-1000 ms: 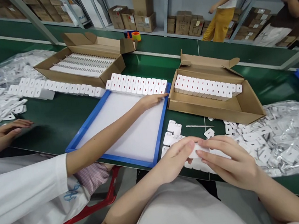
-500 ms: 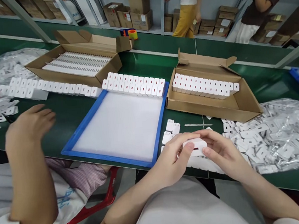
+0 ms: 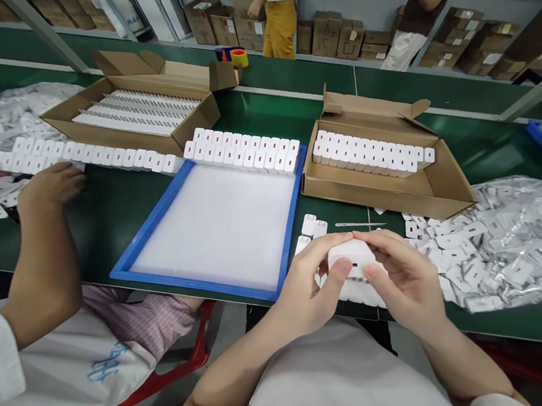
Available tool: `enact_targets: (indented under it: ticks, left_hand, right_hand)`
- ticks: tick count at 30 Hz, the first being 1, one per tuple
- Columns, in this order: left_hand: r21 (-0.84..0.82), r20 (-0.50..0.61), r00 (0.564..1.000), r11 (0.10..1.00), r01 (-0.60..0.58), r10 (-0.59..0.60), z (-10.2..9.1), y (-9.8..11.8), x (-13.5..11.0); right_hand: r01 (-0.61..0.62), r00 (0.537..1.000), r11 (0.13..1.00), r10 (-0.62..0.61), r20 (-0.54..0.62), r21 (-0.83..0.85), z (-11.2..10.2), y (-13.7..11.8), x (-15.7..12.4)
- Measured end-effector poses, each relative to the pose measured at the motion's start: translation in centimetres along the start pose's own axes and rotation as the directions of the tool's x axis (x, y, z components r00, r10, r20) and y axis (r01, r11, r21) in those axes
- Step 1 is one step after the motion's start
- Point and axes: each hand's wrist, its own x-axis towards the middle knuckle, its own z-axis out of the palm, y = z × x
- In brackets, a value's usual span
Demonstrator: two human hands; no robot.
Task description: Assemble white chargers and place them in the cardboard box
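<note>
Both of my hands hold one small white charger block (image 3: 351,256) just above the near edge of the green table. My left hand (image 3: 311,286) grips its left side with thumb and fingers closed round it. My right hand (image 3: 402,273) pinches its right side. Under them lie a few more white blocks (image 3: 310,228). A blue-framed white tray (image 3: 215,225) sits to the left of my hands, with a double row of white blocks (image 3: 243,151) along its far edge. An open cardboard box (image 3: 385,181) with a row of blocks stands beyond my hands.
A heap of clear plastic bags (image 3: 508,246) lies at the right. A co-worker's hand (image 3: 51,184) at the left touches a long row of blocks (image 3: 87,158) in front of another open box (image 3: 139,107). Two people stand by shelves at the back.
My hands have lifted the white block slightly and turned it. The co-worker's arm left the tray and moved left to the long row of blocks. The people at the back walked left.
</note>
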Motion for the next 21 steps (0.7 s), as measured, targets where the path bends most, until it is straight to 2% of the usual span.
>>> enact_targets:
  ticks: [4, 11, 16, 21]
  left_hand:
    - [-0.029, -0.039, 0.999, 1.0, -0.007, 0.006, -0.09, -0.04, 0.05]
    - [-0.168, 0.06, 0.997, 0.984, 0.056, -0.047, -0.66, 0.59, 0.21]
    - [-0.192, 0.019, 0.997, 0.979, 0.073, -0.07, -0.45, 0.63, 0.32]
    - [-0.254, -0.015, 0.984, 0.952, 0.169, -0.179, -0.26, 0.78, 0.78]
  right_hand:
    - [0.007, 0.999, 0.999, -0.005, -0.031, 0.044, 0.42, 0.0, 0.0]
    - [-0.11, 0.992, 0.988, 0.115, -0.049, 0.107, 0.15, 0.05, 0.03]
    - [-0.123, 0.987, 0.982, 0.136, -0.085, 0.144, 0.53, 0.08, -0.06]
    - [-0.247, 0.962, 0.945, 0.266, -0.068, 0.214, 0.83, 0.11, 0.27]
